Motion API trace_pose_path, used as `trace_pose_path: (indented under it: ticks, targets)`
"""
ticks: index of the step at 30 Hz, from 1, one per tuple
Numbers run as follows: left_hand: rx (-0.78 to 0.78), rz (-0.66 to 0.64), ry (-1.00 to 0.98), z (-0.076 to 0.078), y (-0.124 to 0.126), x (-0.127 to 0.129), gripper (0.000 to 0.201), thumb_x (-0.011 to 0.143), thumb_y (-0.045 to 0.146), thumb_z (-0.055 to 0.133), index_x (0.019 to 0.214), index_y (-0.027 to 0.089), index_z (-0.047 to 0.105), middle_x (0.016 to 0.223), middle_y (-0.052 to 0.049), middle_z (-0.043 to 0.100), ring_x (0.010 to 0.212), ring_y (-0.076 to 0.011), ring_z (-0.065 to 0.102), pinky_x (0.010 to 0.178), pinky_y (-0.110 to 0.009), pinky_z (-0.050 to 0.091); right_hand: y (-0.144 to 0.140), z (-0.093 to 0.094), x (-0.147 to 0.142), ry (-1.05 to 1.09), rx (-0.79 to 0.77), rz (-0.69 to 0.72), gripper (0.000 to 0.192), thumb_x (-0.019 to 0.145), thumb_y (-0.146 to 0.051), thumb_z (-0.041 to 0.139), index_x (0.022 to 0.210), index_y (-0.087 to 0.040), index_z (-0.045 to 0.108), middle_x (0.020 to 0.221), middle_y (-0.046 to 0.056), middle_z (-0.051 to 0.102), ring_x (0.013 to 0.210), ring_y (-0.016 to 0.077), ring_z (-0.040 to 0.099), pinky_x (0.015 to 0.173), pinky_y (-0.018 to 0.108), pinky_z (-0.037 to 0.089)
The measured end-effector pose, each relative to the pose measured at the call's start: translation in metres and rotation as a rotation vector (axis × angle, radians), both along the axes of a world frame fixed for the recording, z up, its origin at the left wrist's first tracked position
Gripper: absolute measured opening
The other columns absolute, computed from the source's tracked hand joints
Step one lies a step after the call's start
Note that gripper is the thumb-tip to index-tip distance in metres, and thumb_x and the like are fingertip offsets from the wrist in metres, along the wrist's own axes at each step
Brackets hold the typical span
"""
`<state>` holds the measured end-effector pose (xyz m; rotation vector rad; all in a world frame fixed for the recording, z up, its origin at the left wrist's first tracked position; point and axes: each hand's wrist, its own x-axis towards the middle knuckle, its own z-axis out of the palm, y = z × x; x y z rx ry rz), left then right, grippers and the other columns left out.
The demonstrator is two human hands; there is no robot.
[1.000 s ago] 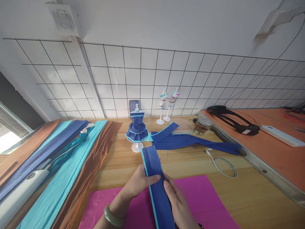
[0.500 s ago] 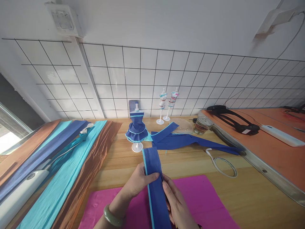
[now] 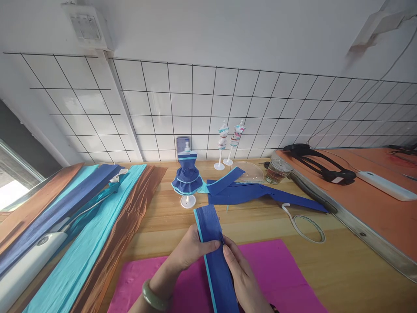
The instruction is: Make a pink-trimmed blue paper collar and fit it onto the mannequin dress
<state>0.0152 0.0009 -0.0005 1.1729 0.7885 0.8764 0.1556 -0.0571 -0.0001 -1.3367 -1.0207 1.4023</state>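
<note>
Upright in front of me is a dark blue crepe-paper strip (image 3: 220, 269) with a light blue border down its left edge. My left hand (image 3: 192, 250) is closed on it, thumb across the front and fingers behind. At the strip's right edge, my right hand (image 3: 241, 269) is closed, with thumb and fingertips pinched against the paper. A small dark spot shows at those fingertips, too small to name. Beneath both hands lies a magenta sheet (image 3: 276, 269). Beyond the strip stands a small dress form in a blue ruffled dress (image 3: 187, 174).
Loose blue strips (image 3: 237, 193) lie behind my hands. A white tape coil (image 3: 308, 228) and a lidded glass jar (image 3: 278, 171) are to the right. Two small bare dress forms (image 3: 222, 139) stand by the tiled wall. Coloured paper lengths (image 3: 94, 234) and a white power strip (image 3: 35, 261) lie left.
The strip's top end has dropped slightly towards me, and its lower part has shifted right. Both hands have moved slightly, keeping their hold.
</note>
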Motion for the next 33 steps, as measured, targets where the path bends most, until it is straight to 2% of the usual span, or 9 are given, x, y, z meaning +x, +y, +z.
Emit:
trace_pose_path:
  ticks: [10, 12, 14, 16, 17, 19, 21, 25, 33]
  targets:
    - [0.003, -0.009, 0.007, 0.0013, 0.0008, -0.0004, 0.047, 0.067, 0.025, 0.071, 0.112, 0.019, 0.056, 0.085, -0.001, 0.065, 0.079, -0.0166, 0.057, 0.074, -0.029, 0.044, 0.0000, -0.0014, 0.0009, 0.038, 0.015, 0.004, 0.043, 0.080, -0.051, 0.051, 0.113, -0.024, 0.056, 0.119, 0.003, 0.060, 0.119, 0.0203, 0.044, 0.097, 0.027, 0.039]
    - [0.005, -0.014, -0.004, 0.0023, 0.0009, -0.0009, 0.042, 0.068, 0.026, 0.070, 0.107, 0.018, 0.058, 0.085, -0.002, 0.065, 0.079, -0.0167, 0.057, 0.074, -0.029, 0.044, -0.0016, 0.0000, 0.0003, 0.046, -0.008, -0.011, 0.045, 0.078, -0.052, 0.053, 0.112, -0.024, 0.057, 0.104, 0.003, 0.066, 0.106, 0.0205, 0.055, 0.084, 0.026, 0.048]
    - [0.000, -0.026, -0.025, 0.0032, 0.0007, -0.0012, 0.031, 0.071, 0.029, 0.067, 0.098, 0.015, 0.062, 0.083, -0.002, 0.065, 0.076, -0.0164, 0.058, 0.072, -0.028, 0.045, -0.0030, 0.0019, -0.0012, 0.057, -0.091, -0.012, 0.051, 0.076, -0.056, 0.052, 0.115, -0.025, 0.055, 0.075, 0.001, 0.067, 0.074, 0.0185, 0.064, 0.056, 0.024, 0.053]
    - [-0.011, -0.016, -0.048, 0.0035, 0.0004, -0.0013, 0.024, 0.074, 0.032, 0.064, 0.090, 0.014, 0.063, 0.080, -0.003, 0.065, 0.072, -0.0157, 0.058, 0.069, -0.028, 0.046, -0.0038, 0.0034, -0.0033, 0.063, -0.182, -0.008, 0.057, 0.073, -0.060, 0.052, 0.118, -0.025, 0.053, 0.051, -0.005, 0.054, 0.044, 0.0127, 0.055, 0.032, 0.018, 0.039]
    - [-0.015, -0.001, -0.055, 0.0034, 0.0003, -0.0012, 0.022, 0.074, 0.032, 0.064, 0.087, 0.014, 0.062, 0.079, -0.002, 0.065, 0.070, -0.0153, 0.058, 0.068, -0.027, 0.046, -0.0039, 0.0038, -0.0044, 0.067, -0.208, -0.011, 0.060, 0.072, -0.061, 0.053, 0.119, -0.024, 0.052, 0.046, -0.007, 0.046, 0.037, 0.0098, 0.047, 0.027, 0.016, 0.031]
    - [-0.019, 0.024, -0.052, 0.0028, 0.0001, -0.0009, 0.020, 0.074, 0.032, 0.064, 0.084, 0.014, 0.062, 0.076, -0.002, 0.065, 0.068, -0.0149, 0.058, 0.066, -0.027, 0.046, -0.0036, 0.0038, -0.0062, 0.079, -0.222, -0.026, 0.063, 0.068, -0.063, 0.055, 0.118, -0.024, 0.052, 0.043, -0.010, 0.038, 0.032, 0.0059, 0.037, 0.025, 0.012, 0.022]
    - [-0.017, 0.028, -0.036, 0.0024, -0.0001, -0.0004, 0.019, 0.073, 0.030, 0.065, 0.083, 0.014, 0.062, 0.075, -0.002, 0.065, 0.067, -0.0148, 0.057, 0.065, -0.026, 0.046, -0.0029, 0.0031, -0.0072, 0.082, -0.224, -0.020, 0.068, 0.066, -0.066, 0.055, 0.119, -0.024, 0.050, 0.044, -0.011, 0.035, 0.032, 0.0043, 0.032, 0.026, 0.011, 0.018]
    - [-0.004, 0.011, -0.034, 0.0039, -0.0005, 0.0012, 0.020, 0.071, 0.028, 0.067, 0.083, 0.013, 0.061, 0.076, -0.002, 0.064, 0.069, -0.0152, 0.057, 0.066, -0.027, 0.046, -0.0010, 0.0034, -0.0071, 0.042, -0.197, 0.028, 0.071, 0.069, -0.069, 0.047, 0.124, -0.024, 0.044, 0.044, -0.011, 0.033, 0.032, 0.0040, 0.026, 0.026, 0.012, 0.018]
    - [0.012, -0.006, -0.028, 0.0064, -0.0009, 0.0016, 0.023, 0.069, 0.026, 0.068, 0.086, 0.011, 0.062, 0.080, -0.005, 0.066, 0.073, -0.0173, 0.058, 0.069, -0.029, 0.046, 0.0005, 0.0074, -0.0057, -0.019, -0.112, 0.011, 0.058, 0.075, -0.062, 0.048, 0.117, -0.022, 0.051, 0.042, -0.008, 0.040, 0.031, 0.0062, 0.027, 0.028, 0.018, 0.022]
